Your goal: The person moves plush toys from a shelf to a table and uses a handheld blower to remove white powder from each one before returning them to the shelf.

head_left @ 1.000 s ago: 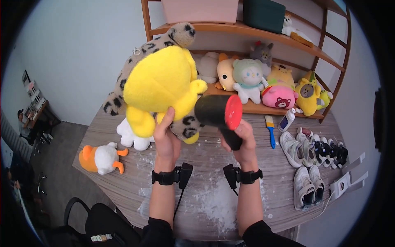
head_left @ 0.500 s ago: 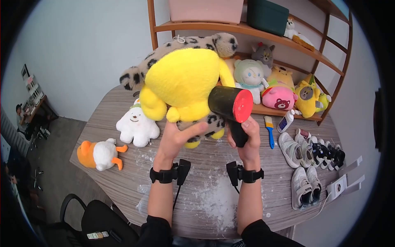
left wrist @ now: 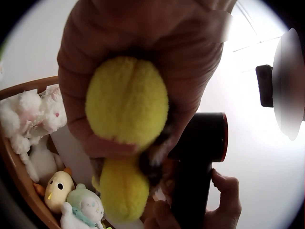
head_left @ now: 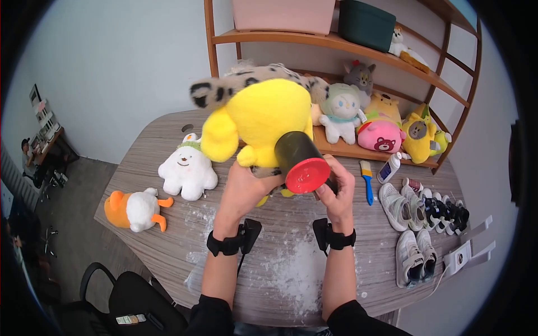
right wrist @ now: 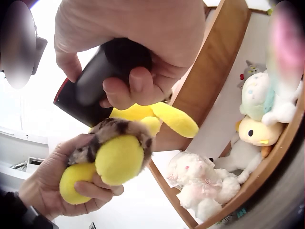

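Observation:
A yellow plush toy (head_left: pixel 269 109) with a leopard-print back is held up over the table by my left hand (head_left: pixel 238 193). The fingers of that hand curl round its leopard-print lower part, beside the round yellow feet (right wrist: pixel 119 160). My right hand (head_left: pixel 338 190) grips the handle of a black hair dryer (head_left: pixel 294 148) with a red end. The dryer's black barrel points at the plush's yellow front, close against it in the head view, and its red end faces me. The handle is mostly hidden behind the red end there, but shows in the left wrist view.
A white plush (head_left: pixel 188 171) and an orange-and-white duck plush (head_left: pixel 137 210) lie on the left of the table (head_left: pixel 185 241). White powder (head_left: pixel 297 274) is scattered in front. To the right are a brush (head_left: pixel 366 182), a white bottle (head_left: pixel 389 168) and several shoes (head_left: pixel 412 257). Plush toys fill a shelf (head_left: pixel 336 147) behind.
The plush has moved right and down and turned, its leopard-print side tipping away. The hair dryer has swung so its red end now points down toward me. Both hands keep their hold.

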`<state>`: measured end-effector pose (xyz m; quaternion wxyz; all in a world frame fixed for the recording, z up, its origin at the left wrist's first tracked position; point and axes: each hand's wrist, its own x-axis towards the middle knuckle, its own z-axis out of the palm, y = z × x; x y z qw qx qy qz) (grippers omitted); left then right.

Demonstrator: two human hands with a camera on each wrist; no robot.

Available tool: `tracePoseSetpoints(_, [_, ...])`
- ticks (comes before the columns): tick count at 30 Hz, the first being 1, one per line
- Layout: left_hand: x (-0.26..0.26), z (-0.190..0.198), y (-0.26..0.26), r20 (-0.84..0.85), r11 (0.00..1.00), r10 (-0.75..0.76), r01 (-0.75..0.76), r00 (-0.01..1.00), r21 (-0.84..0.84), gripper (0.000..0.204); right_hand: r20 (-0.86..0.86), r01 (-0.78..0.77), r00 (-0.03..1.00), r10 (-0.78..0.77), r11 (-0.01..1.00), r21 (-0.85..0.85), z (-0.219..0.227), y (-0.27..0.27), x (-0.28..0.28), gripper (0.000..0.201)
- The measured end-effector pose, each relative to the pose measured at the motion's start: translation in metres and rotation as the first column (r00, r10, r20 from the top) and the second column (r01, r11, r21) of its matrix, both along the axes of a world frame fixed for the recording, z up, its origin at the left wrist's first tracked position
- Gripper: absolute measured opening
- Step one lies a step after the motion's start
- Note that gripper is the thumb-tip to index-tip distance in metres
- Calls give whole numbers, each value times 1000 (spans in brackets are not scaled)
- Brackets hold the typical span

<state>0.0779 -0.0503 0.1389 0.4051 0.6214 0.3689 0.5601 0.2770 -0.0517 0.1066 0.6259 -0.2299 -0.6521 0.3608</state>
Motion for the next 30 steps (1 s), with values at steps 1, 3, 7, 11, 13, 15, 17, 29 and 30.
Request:
tracePoseSetpoints(1, [1,-1,-1,-49,999,45,-45,998,4,46,7,-18,1000,18,1000,-3,-1,0,-1,35])
tracePoseSetpoints(3, [1,-10,3,-125,997,77,-74,989,29,48,58,8,998,-10,999,38,-1,1,-7,35])
tracePoseSetpoints(7, [3,-6,1,-243,995,83,-69,966,65,51,69,68,995,-77,990,124,6,-2,-16,34])
tracePoseSetpoints(11, [5,-2,-2,-254,995,98,-90,962,42,52,35,88,995,-93,990,113,10,-5,-19,33])
tracePoseSetpoints(13, [4,1,-4,-270,993,118,-115,955,27,52,31,90,995,-95,988,126,10,-5,-19,34])
tracePoseSetpoints(15, [4,3,-6,-268,993,112,-118,957,-6,53,-7,76,997,-76,992,103,10,-7,-21,35])
tracePoseSetpoints(17, [4,2,-4,-281,994,106,-106,954,13,54,-81,42,996,-39,998,45,10,-11,-23,36])
tracePoseSetpoints(29, [-9,-13,10,-130,997,28,-37,991,-69,58,-465,86,878,-116,993,-85,10,-3,-10,46])
tracePoseSetpoints(30, [-11,-11,10,-99,998,17,-22,995,-52,57,-474,62,874,-107,992,-111,8,-1,-6,47])
